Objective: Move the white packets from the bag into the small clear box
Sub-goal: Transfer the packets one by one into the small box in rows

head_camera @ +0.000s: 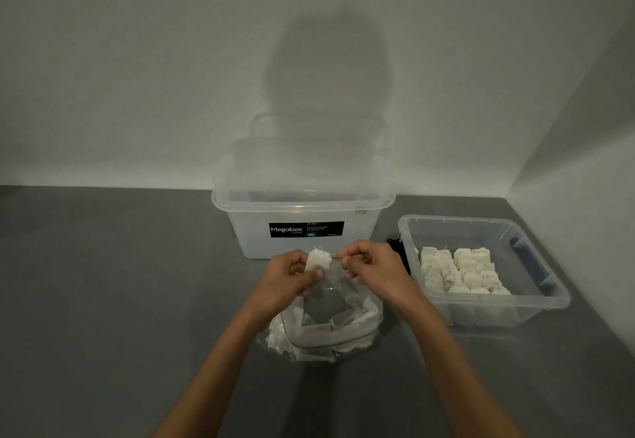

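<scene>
A clear zip bag (330, 331) with white packets in it lies on the grey table in front of me. Above its open mouth, my left hand (292, 276) holds a white packet (318, 260) between thumb and fingers. My right hand (371, 265) is beside it, fingers curled, pinching the clear plastic next to the packet. The small clear box (536, 296) with a blue handle stands to the right, and several white packets (460, 271) are lined up in rows inside it.
A large clear Megabox storage box (302, 217) stands behind the hands against the wall, with clear lids leaning behind it. A small black object (398, 248) lies between the two boxes. A wall runs close along the right side.
</scene>
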The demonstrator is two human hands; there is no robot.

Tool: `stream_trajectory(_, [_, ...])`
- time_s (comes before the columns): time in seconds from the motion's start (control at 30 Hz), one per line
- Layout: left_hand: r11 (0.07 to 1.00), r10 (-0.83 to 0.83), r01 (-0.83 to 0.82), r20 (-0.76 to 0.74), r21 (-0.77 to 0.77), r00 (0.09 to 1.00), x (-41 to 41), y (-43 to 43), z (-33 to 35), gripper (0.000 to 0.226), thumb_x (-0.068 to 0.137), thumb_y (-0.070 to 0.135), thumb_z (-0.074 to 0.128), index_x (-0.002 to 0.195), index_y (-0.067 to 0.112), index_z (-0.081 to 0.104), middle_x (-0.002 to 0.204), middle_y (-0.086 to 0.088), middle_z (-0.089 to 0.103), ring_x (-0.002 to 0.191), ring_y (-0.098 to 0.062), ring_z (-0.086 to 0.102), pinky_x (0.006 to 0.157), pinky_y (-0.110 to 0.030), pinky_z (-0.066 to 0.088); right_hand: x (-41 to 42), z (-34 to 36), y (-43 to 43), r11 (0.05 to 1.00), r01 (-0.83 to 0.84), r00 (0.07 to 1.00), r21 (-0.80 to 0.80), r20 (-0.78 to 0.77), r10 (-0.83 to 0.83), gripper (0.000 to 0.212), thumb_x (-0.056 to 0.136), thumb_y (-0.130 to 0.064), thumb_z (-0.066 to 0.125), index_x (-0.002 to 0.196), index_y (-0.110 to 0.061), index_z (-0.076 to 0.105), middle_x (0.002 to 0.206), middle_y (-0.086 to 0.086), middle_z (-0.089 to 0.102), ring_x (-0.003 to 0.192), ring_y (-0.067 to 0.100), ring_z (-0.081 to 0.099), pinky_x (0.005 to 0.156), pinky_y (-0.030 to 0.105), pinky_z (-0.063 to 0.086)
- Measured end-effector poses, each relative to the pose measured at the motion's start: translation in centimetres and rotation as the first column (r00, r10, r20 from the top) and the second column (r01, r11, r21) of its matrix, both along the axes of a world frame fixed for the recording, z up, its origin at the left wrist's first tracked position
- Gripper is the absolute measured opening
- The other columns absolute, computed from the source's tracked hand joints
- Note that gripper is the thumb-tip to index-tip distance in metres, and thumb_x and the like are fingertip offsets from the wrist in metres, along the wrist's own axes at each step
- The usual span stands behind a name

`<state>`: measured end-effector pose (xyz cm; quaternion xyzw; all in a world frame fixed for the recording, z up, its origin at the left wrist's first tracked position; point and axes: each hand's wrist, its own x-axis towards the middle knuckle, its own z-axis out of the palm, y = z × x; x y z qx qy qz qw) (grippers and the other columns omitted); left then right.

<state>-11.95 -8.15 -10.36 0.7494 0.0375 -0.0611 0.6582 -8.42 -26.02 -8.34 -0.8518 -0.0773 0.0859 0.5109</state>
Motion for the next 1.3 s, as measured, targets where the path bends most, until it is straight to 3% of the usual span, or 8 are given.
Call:
stream_trajectory(0.17, [0.993,0.106,-0.106,0.002,-0.051,0.994,-0.4,0.7,-0.6,0.014,0.088,0.009,0.064,0.100,0.003,0.064,0.088,-0.010,0.068,0.080,-0.014,0.064,0.065,-0.020,0.052,-0.3,-3.5,1.9,0.923,-0.211,0.977,-0.322,-0.047,0.207,0.025,0.088,-0.005,0.053,0.094,-0.018,0.073,0.087,-0.001,0.070,0.079,0.013,0.065,0.073,0.024,0.054])
stream_trajectory(0.3, [0.989,0.148,-0.148,0.014,-0.010,0.989,-0.8,1.1,-1.1,0.019,0.092,0.018,0.060,0.098,0.001,0.066,0.079,-0.004,0.065,0.076,-0.010,0.061,0.067,-0.021,0.051,-0.8,-6.0,3.5,0.832,-0.377,0.926,-0.406,-0.166,0.339,0.016,0.086,-0.008,0.058,0.094,-0.005,0.071,0.093,0.011,0.070,0.087,0.023,0.065,0.084,0.036,0.054])
stream_trajectory(0.43, [0.984,0.180,-0.181,0.018,0.008,0.983,-1.0,1.4,-1.1,0.020,0.092,0.018,0.060,0.094,-0.001,0.067,0.069,0.001,0.058,0.070,-0.008,0.055,0.067,-0.022,0.050,-1.0,-7.7,3.8,0.763,-0.415,0.910,-0.495,-0.246,0.334,0.012,0.085,-0.011,0.062,0.094,-0.007,0.069,0.097,0.008,0.068,0.092,0.021,0.062,0.087,0.032,0.052])
stream_trajectory(0.57, [0.980,0.196,-0.197,0.040,0.026,0.980,-1.4,1.3,-0.9,0.018,0.092,0.018,0.060,0.090,0.002,0.069,0.071,-0.004,0.058,0.069,-0.010,0.054,0.066,-0.023,0.048,-0.8,-7.5,3.4,0.771,-0.409,0.913,-0.488,-0.225,0.341,0.011,0.082,-0.006,0.062,0.091,-0.004,0.069,0.090,0.009,0.068,0.084,0.020,0.061,0.073,0.024,0.049])
stream_trajectory(0.77, [0.961,0.270,-0.275,0.114,0.029,0.956,-1.3,1.1,-0.6,0.012,0.090,0.011,0.062,0.101,0.009,0.064,0.064,-0.015,0.056,0.063,-0.021,0.049,0.058,-0.028,0.043,-0.2,-4.4,1.6,0.901,-0.252,0.968,-0.353,-0.099,0.232,0.010,0.082,-0.006,0.064,0.077,-0.009,0.072,0.079,0.003,0.071,0.067,0.007,0.060,0.064,0.010,0.047])
stream_trajectory(0.93, [0.933,0.318,-0.347,0.231,0.097,0.919,-1.4,1.3,0.1,0.020,0.093,0.010,0.055,0.108,0.024,0.053,0.050,-0.002,0.044,0.053,-0.017,0.043,0.055,-0.030,0.044,0.0,-0.8,0.1,0.997,-0.070,0.986,-0.030,-0.151,0.064,0.005,0.083,-0.008,0.069,0.079,-0.010,0.067,0.067,0.003,0.067,0.055,0.005,0.060,0.052,0.012,0.045])
stream_trajectory(1.1, [0.961,0.215,-0.249,0.240,0.121,0.947,-0.9,0.3,1.8,0.024,0.096,0.002,0.047,0.092,0.014,0.068,0.081,-0.007,0.064,0.067,-0.014,0.054,0.061,-0.024,0.053,-0.2,1.6,-0.6,0.950,0.047,0.973,0.308,-0.231,0.027,0.005,0.085,-0.008,0.069,0.088,-0.004,0.067,0.069,0.003,0.068,0.059,0.010,0.062,0.053,0.020,0.047])
stream_trajectory(1.3, [0.992,0.106,-0.118,0.241,0.037,0.965,-0.1,-2.5,3.8,0.012,0.090,0.020,0.062,0.099,0.017,0.070,0.090,0.002,0.071,0.083,-0.010,0.067,0.070,-0.028,0.057,-0.4,3.1,-1.4,0.896,0.118,0.977,0.429,-0.213,-0.026,0.008,0.085,-0.008,0.068,0.092,-0.003,0.067,0.073,0.007,0.069,0.066,0.015,0.066,0.056,0.020,0.049])
